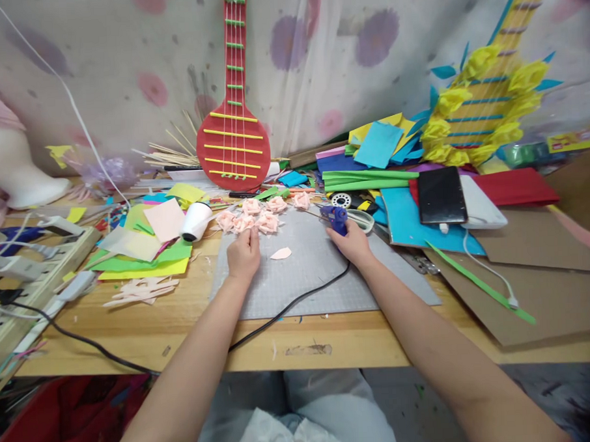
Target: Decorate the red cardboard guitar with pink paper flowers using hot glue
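Note:
My right hand (pixel 352 243) is wrapped round a blue hot glue gun (pixel 336 216), whose nozzle side points left and away from me. A black cord (pixel 298 302) runs from it across the grey cutting mat (pixel 307 280) and over the table edge. My left hand (pixel 243 253) is closed in a pinch right below a cluster of pale pink paper flowers (pixel 268 222); what its fingertips hold is hidden. One loose pale pink petal (pixel 280 253) lies on the mat between both hands. Another pink flower (pixel 301 200) sits at the back of the mat.
A red paper instrument (pixel 233 145) leans upright at the back, with a yellow, flower-trimmed one (pixel 481 115) at right. A white spool (pixel 197 221) and coloured sheets (pixel 144 250) lie left, near a power strip (pixel 44 290). A phone (pixel 441 195) and cardboard (pixel 533 295) lie right.

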`<state>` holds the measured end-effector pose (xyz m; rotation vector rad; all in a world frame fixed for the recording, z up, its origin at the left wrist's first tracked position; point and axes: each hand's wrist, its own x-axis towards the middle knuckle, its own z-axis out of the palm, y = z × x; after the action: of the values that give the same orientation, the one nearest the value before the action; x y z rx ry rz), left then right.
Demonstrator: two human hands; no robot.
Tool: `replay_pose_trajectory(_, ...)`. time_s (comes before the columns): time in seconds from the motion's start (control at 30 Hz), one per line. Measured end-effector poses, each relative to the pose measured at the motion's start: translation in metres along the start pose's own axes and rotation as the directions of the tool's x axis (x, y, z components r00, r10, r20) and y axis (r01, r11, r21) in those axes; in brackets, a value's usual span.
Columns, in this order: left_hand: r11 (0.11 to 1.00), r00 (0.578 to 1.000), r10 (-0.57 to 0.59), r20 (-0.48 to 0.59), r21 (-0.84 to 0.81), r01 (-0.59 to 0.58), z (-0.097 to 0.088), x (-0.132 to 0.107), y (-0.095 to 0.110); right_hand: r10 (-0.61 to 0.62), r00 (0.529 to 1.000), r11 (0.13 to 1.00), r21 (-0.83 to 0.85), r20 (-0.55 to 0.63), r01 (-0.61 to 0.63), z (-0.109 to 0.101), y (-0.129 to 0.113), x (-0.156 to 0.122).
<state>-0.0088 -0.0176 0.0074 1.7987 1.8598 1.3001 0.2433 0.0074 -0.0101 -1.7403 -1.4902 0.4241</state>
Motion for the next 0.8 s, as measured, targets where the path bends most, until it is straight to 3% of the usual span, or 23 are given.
replay_pose_trajectory(0.23, 0.990, 0.994, 0.100, 0.052, 0.097, -0.105, 0.001, 0.000, 0.001, 0.009, 1.000, 1.000, -0.014, -0.001, -0.009, 0.001, 0.000, 0.000)
replay_pose_trajectory(0.33, 0.995, 0.988, 0.071, -0.138, 0.077, -0.060, -0.005, 0.005, -0.009, 0.011, 1.000, 1.000, -0.024, 0.017, -0.010, 0.000, 0.001, 0.001)
replay_pose_trajectory(0.4, 0.999, 0.960, 0.036, -0.279, 0.048, -0.023, -0.011, 0.011, -0.020, -0.001, 1.000, 1.000, -0.019, 0.025, 0.001, 0.000, 0.001, 0.001)
replay_pose_trajectory(0.5, 0.994, 0.931, 0.065, -0.359, 0.107, -0.029, -0.018, 0.021, -0.036, -0.030, 1.000, 1.000, 0.004, 0.011, 0.029, -0.001, 0.000, 0.000)
replay_pose_trajectory(0.57, 0.987, 0.941, 0.117, -0.319, 0.143, -0.074, -0.017, 0.024, -0.040, -0.038, 0.999, 0.999, 0.019, -0.003, 0.038, -0.001, 0.000, -0.001)
replay_pose_trajectory(0.67, 0.955, 0.953, 0.260, -0.159, 0.187, -0.229, -0.008, 0.024, -0.032, -0.043, 0.999, 0.999, 0.024, 0.005, 0.043, -0.002, -0.001, -0.002)
replay_pose_trajectory(0.8, 0.869, 0.889, 0.442, 0.118, 0.190, -0.457, 0.007, 0.014, -0.007, -0.018, 1.000, 0.999, 0.028, -0.014, 0.018, -0.004, 0.000, -0.003)
